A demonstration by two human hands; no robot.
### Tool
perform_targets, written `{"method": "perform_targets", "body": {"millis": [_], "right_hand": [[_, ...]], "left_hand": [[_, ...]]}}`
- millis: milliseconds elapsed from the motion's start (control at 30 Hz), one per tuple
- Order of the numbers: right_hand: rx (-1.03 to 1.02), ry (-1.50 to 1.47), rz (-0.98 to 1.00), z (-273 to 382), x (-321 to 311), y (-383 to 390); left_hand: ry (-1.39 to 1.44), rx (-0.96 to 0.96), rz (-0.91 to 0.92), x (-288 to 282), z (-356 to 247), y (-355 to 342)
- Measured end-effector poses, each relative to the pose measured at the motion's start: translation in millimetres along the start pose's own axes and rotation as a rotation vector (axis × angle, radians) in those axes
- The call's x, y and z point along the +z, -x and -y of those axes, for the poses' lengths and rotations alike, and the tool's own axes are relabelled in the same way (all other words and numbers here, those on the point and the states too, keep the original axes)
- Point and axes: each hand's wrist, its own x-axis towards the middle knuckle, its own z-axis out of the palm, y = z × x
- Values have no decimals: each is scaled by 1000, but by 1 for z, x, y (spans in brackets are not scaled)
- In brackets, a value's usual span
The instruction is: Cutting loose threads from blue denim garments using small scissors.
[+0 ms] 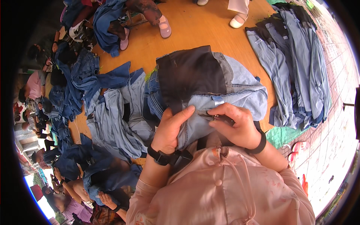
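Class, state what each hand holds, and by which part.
Left hand pins the pale jeans at the waistband; right hand grips small dark snips by the handle.

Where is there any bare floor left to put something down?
Bare wooden floor lies beyond the jeans in the hands, between the heap of denim on the left and the neat stack of jeans on the right. Close to the lap it is crowded.
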Motion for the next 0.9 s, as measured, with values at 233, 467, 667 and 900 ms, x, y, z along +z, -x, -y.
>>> {"method": "perform_targets", "body": {"millis": [233, 467, 667, 900], "right_hand": [[-12, -23, -27, -3, 2, -1], [-75, 9, -91, -9, 7, 1], [112, -126, -203, -17, 5, 3], [127, -106, -186, -13, 1, 5]], "left_hand": [[-16, -2, -13, 0, 2, 0], [47, -39, -18, -2, 2, -1], [73, -47, -19, -3, 2, -2], [92, 34, -60, -22, -14, -3]]}}
